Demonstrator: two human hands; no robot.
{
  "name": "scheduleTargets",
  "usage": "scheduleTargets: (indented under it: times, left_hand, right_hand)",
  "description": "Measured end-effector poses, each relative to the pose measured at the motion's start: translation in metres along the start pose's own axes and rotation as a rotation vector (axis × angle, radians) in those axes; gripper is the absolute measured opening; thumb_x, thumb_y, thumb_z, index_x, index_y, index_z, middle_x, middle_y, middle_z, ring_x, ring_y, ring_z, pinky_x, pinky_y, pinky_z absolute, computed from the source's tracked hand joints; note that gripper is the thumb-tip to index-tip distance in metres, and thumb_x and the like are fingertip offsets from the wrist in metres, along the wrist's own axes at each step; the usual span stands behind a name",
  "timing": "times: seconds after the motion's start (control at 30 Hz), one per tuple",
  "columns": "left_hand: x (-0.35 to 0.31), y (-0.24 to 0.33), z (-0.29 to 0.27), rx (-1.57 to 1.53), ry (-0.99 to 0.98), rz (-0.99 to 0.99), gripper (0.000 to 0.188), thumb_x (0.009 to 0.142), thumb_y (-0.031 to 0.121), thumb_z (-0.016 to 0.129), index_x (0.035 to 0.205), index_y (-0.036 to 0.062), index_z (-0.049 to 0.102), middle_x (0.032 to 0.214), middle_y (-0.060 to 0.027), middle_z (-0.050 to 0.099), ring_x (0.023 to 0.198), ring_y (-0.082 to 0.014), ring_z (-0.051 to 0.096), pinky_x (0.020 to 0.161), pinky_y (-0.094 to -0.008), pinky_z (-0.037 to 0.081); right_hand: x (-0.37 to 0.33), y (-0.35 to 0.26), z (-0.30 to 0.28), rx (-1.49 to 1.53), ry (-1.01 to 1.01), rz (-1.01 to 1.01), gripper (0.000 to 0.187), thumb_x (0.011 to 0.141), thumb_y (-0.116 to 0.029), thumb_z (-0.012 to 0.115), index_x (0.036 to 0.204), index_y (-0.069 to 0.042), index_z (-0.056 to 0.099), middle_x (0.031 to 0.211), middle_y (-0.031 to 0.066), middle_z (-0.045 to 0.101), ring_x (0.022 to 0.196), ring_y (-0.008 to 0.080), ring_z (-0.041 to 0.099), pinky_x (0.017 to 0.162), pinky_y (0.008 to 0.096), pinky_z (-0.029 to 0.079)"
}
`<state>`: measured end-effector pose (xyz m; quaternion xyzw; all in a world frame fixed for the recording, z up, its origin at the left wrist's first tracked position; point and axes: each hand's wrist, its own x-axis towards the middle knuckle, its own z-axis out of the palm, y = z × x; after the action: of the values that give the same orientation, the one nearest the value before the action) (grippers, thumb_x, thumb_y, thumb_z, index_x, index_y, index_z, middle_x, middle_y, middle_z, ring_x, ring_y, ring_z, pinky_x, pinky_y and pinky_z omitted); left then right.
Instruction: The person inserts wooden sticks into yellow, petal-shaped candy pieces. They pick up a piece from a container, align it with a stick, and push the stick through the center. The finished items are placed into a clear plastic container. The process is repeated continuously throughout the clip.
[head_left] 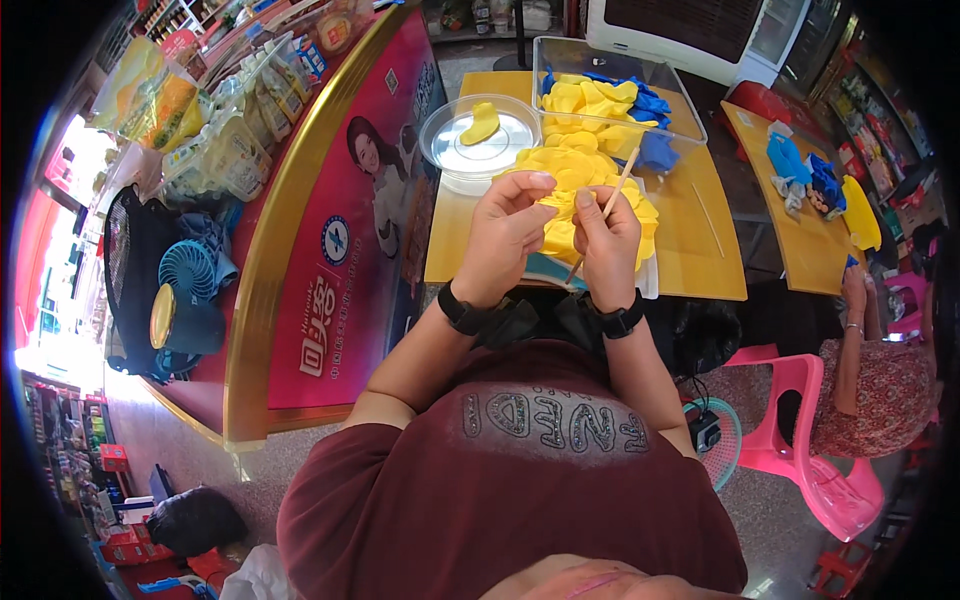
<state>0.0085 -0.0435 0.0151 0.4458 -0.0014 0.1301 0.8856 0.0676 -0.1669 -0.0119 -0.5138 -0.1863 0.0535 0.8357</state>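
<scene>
My left hand (510,235) is closed, thumb and fingertips pinched together at the edge of a yellow cloth-like piece (553,228). Close beside it, my right hand (608,240) grips a thin wooden stick (627,172), which slants up and away past the fingers. My right fingertips also meet the yellow piece. Right behind and under both hands lies a heap of yellow pieces (570,165), soft and petal-like. Where the held piece ends and the heap begins is hard to make out.
A round clear tub (432,150) holds one yellow piece (481,124). Behind the heap stands a clear bin (690,125) with yellow and blue pieces. Another thin stick (708,220) lies on the wooden table (690,265). A co-worker's hand (855,290) and pink chair (790,420) are at right.
</scene>
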Motion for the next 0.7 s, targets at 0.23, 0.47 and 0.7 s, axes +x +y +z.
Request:
scheduleTargets:
  times: [0.23,0.47,0.7]
  left_hand:
    - [-0.003,0.01,-0.006,-0.08,-0.117,-0.091,0.019,0.089,-0.002,0.054,0.107,0.0048,0.058,0.067,0.0046,0.044,0.047,-0.0024,0.029,0.044,-0.0194,0.024]
    - [-0.003,0.017,0.0,-0.082,-0.178,-0.171,0.017,0.093,0.005,0.054,0.109,0.0067,0.059,0.068,0.0033,0.046,0.046,-0.0026,0.031,0.042,-0.0189,0.024]
    - [0.011,0.007,-0.028,-0.328,-0.429,-0.372,0.022,0.099,0.017,0.049,0.117,0.0076,0.056,0.069,0.0022,0.05,0.048,-0.0031,0.04,0.042,-0.0182,0.027]
  right_hand:
    - [0.0,-0.002,0.0,0.004,0.003,-0.024,0.016,0.094,-0.017,0.063,0.097,-0.002,0.06,0.07,-0.0025,0.054,0.05,0.0011,0.04,0.044,0.0182,0.029]
    - [0.007,-0.009,-0.006,0.029,-0.037,-0.016,0.016,0.094,-0.018,0.065,0.093,-0.002,0.06,0.066,-0.0041,0.051,0.05,0.0007,0.038,0.044,0.0184,0.028]
    - [0.007,-0.012,-0.009,-0.074,-0.09,-0.007,0.019,0.095,-0.021,0.063,0.089,-0.003,0.059,0.062,-0.0075,0.046,0.052,0.0,0.036,0.045,0.0187,0.026]
